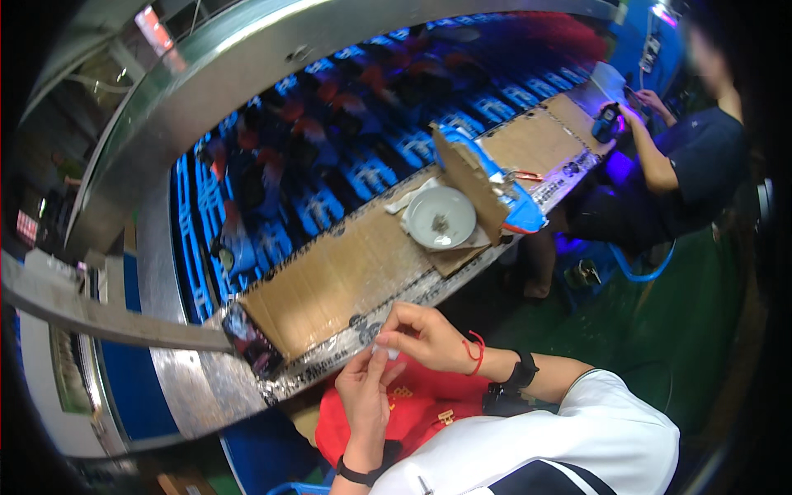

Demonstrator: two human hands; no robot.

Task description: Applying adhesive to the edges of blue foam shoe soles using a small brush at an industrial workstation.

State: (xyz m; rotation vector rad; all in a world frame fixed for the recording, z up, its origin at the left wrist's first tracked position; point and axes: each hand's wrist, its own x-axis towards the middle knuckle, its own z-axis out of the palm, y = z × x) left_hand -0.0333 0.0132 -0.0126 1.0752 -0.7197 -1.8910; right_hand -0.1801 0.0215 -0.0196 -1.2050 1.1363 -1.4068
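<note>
My left hand (363,394) and my right hand (421,334) meet just below the front edge of a cardboard-covered workbench (330,276). Together they pinch a small pale piece (388,348) between the fingertips; what it is cannot be told. A red cord loops around my right wrist next to a black watch, and a black band circles my left wrist. Under my hands lies a red bag with gold marks (408,404).
A white bowl (440,217) with a few small bits sits on the bench beside an upright cardboard divider (466,177). Behind runs a blue conveyor (330,148) carrying dark and red items. A seated co-worker (676,157) handles a dark object at the right. A dark phone (252,340) lies at the bench's left end.
</note>
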